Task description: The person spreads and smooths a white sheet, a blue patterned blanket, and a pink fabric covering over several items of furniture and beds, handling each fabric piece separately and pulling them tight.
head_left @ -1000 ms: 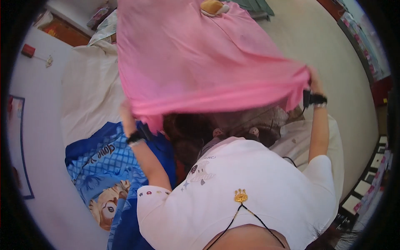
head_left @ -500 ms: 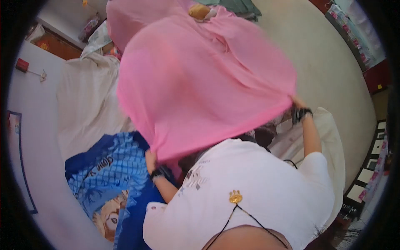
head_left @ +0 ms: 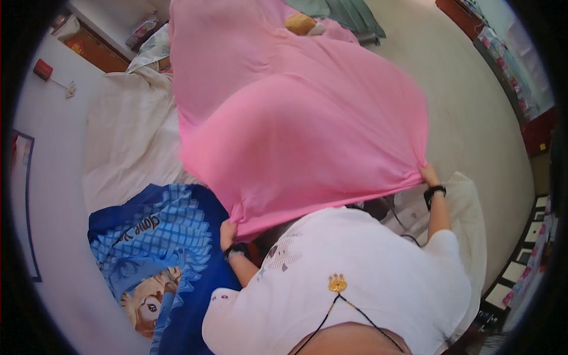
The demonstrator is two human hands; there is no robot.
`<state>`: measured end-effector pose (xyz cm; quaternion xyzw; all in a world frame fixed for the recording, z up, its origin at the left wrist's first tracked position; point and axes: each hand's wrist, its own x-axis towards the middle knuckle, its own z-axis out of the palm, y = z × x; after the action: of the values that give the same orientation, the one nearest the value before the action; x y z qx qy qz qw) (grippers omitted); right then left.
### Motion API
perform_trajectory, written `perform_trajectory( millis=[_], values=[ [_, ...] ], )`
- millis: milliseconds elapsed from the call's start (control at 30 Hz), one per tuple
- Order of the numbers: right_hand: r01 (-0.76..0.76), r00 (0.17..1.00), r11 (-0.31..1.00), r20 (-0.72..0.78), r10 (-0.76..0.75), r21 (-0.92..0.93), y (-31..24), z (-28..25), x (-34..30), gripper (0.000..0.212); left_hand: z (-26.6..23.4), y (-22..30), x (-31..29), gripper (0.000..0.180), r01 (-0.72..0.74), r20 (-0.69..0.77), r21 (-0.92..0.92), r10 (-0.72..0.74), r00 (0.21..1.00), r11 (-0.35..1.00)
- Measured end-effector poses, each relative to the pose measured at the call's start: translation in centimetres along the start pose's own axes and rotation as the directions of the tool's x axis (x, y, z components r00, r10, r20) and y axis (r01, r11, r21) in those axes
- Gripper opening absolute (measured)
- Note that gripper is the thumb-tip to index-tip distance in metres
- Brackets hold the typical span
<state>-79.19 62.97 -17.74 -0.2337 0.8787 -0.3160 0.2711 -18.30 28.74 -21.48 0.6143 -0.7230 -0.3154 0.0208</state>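
Observation:
A large pink sheet (head_left: 284,142) spreads out in front of me, its near edge lifted between my hands and its middle bulging upward. My left hand (head_left: 228,232) is closed on the near left corner, where the cloth bunches into folds. At the near right corner, my right hand (head_left: 430,175) grips the sheet in the same way. The far part of the sheet lies flat, away from me. What lies beneath the raised part is mostly hidden.
A blue patterned blanket (head_left: 160,236) lies at my left, beside a cream cover (head_left: 127,130). Beyond the sheet are a brown-and-white object (head_left: 303,25) and a green cloth (head_left: 349,18). A wall (head_left: 56,195) rises on the left; pale floor (head_left: 449,89) stretches along the right.
The sheet's bulge has sunk and its far part has spread flatter. Both hands, still holding the corners, have come a little lower and slightly to the right in view.

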Motion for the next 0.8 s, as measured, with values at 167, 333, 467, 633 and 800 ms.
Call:
perform_trajectory(
  millis=[167,333,467,633,800],
  values=[
    [-0.397,0.912,0.891,-0.011,0.410,0.222,-7.7,-1.2,-0.5,0.036,-3.8,-0.6,2.2,0.026,-0.019,-0.112,-0.255,-0.010,0.994,0.967],
    [0.044,0.976,0.844,-0.204,0.079,0.535,-5.5,1.8,2.7,0.039,-4.7,8.0,4.3,0.041,-0.014,-0.005,-0.071,0.014,1.000,0.997],
    [0.025,0.970,0.439,-0.129,0.207,0.898,-4.6,2.9,2.3,0.037,4.5,5.1,5.2,0.051,0.065,0.478,0.241,-0.177,0.860,0.968],
    [-0.181,0.925,0.333,0.045,0.378,0.926,-6.2,1.1,-0.7,0.037,14.4,-5.8,3.5,0.041,0.082,0.645,0.397,-0.341,0.683,0.914],
    [-0.468,0.859,0.873,0.304,0.412,0.137,-7.2,1.0,-3.6,0.043,18.3,-11.0,3.9,0.033,0.075,0.565,0.389,-0.302,0.768,0.918]
  ],
)
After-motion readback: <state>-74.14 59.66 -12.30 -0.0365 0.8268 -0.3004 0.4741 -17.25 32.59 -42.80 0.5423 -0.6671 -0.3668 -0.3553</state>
